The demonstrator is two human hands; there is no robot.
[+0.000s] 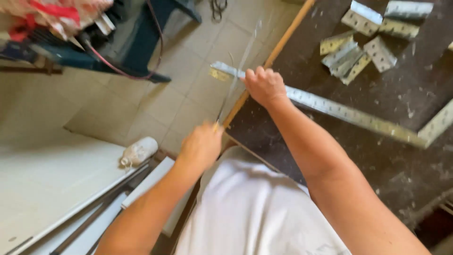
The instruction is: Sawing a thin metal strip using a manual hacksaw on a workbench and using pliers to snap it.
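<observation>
A long perforated metal angle strip [349, 113] lies across a dark worktop [401, 94], its left end sticking out past the wooden edge [283, 40]. My right hand [265, 86] presses down on the strip right at that edge. My left hand [200, 146], lower and to the left, grips the handle of a thin saw [236, 78]. The saw is motion-blurred, and its blade reaches up across the strip's overhanging end.
Several short cut pieces of perforated angle [358, 49] lie at the back of the worktop, and another strip [439, 123] lies at the right. On the tiled floor are a pale bottle [139, 151], white panels [52, 189], a blue stand [141, 42] and a red cable [118, 68].
</observation>
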